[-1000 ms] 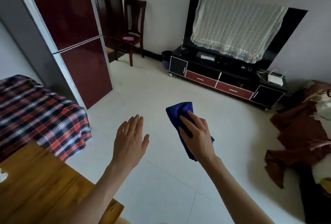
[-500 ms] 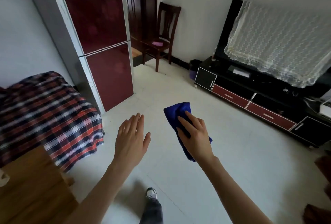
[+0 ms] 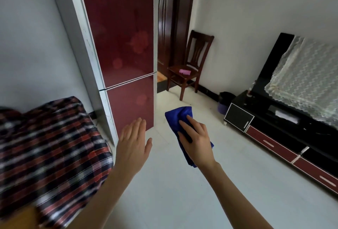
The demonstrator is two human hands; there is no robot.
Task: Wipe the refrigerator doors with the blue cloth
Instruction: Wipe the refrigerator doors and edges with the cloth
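Right hand (image 3: 196,140) is gripping the blue cloth (image 3: 180,118) in midair, not yet touching the dark red refrigerator doors (image 3: 124,45); left hand (image 3: 132,146) is hanging open, holding nothing.

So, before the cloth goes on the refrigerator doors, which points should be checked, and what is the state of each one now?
1. Blue cloth gripped in right hand: ok.
2. Left hand free, open and empty: ok.
3. Both refrigerator doors shut, upper door and lower door: ok.
4. Cloth touching a door: not ok, it is held out over the floor, apart from the fridge.
5. Floor clear between hands and fridge: ok.
6. Cloth damp or dry: cannot tell.
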